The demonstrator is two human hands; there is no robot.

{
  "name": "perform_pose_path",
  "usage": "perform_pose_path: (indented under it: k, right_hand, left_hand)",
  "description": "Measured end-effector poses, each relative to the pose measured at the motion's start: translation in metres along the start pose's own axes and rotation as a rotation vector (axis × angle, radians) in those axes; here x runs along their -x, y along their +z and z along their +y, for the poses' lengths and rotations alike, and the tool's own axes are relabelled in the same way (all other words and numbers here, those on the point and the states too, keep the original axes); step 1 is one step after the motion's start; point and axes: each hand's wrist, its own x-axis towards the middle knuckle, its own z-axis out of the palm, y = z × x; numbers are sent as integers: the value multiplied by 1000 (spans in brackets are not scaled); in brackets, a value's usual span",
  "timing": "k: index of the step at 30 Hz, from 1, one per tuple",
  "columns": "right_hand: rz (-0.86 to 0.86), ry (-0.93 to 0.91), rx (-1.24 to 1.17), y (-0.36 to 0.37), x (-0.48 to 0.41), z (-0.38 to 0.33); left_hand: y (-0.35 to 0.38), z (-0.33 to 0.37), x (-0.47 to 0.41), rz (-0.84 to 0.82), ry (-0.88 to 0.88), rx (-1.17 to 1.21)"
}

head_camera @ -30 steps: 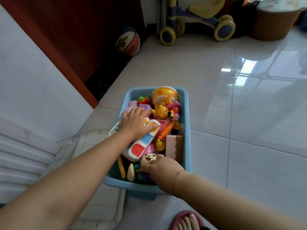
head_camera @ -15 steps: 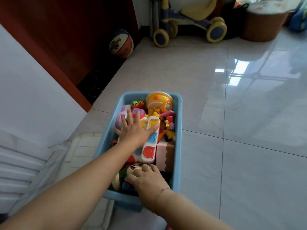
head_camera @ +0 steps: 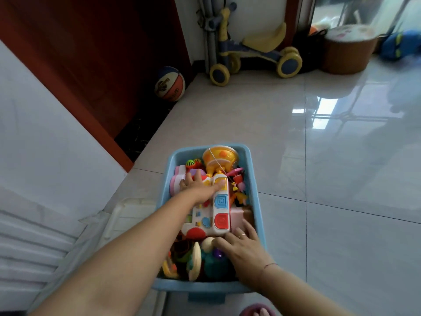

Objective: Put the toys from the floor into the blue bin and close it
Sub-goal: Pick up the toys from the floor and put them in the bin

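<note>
Pressing the heap level before lidding looks like the step in hand.

Blue plastic bin point(head_camera: 200, 289) sits on pale glossy floor tiles, piled full. Translucent white plastic lid point(head_camera: 129, 215) lies on the floor just left of it, not yet fitted.

Right hand point(head_camera: 241, 249) is at the near end, fingers straight and flat, tips touching the white plastic activity board with red and blue buttons point(head_camera: 219, 215).

Left hand point(head_camera: 198, 185) reaches further in on an extended arm, fingers spread flat over the board's far end.

Advice: push evenly at both ends. The yellow-orange domed toy point(head_camera: 218, 156) at the far end seems highest and may foul the lid.

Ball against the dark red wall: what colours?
The round basketball has orange, white and dark blue panels; head view.
</note>
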Motion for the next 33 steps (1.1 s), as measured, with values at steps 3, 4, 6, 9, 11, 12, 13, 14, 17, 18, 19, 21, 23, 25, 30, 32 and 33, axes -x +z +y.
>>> perform_pose_path:
  k: [3,4,6,9,11,12,13,14,17,18,19,21,23,25,30,32,33]
  right_hand:
    - [115,122,90,-6,14,50]
    - [132,102,167,-9,16,67]
    - [120,86,359,-17,19,97]
    - [40,166,450,-44,32,132]
    - [16,331,459,-61,51,149]
    - [0,465,370,-68,63,151]
    - [-23,608,243,-72,74,152]
    - [-2,735,69,-73,85,151]
    - [36,1032,-600,-73,113,151]
    - [63,1038,-742,-70,118,153]
    - [115,1002,-787,-69,121,157]
    - [260,922,-608,-74,123,165]
    - [315,897,-313,-77,128,171]
    - [298,849,-164,-75,136,166]
    - [239,727,22,-58,153,150]
    - [387,795,-7,-58,150,157]
    - [356,834,-24,-56,147,160]
  left_hand:
    - [-5,-23,10,329,83,19]
    - [-6,-36,12,454,63,7]
    - [-5,-61,13,458,-93,89]
    - [9,-75,11,149,-184,506]
    - [27,-67,18,47,-197,747]
    - [35,-59,23,42,-211,830]
    - [42,-49,31,41,-224,910]
    - [49,-40,40,25,-239,982]
    - [65,-13,85,-233,-294,1156]
    - [67,-7,100,-391,-288,1167]
    - [67,-1,114,-539,-263,1128]
    - [61,1,128,-603,-179,929]
    - [48,-4,126,-197,10,714]
    - [26,-13,109,371,180,475]
    - [27,-19,41,339,117,235]
    - [43,-11,30,201,144,251]
    - [50,-8,29,184,152,251]
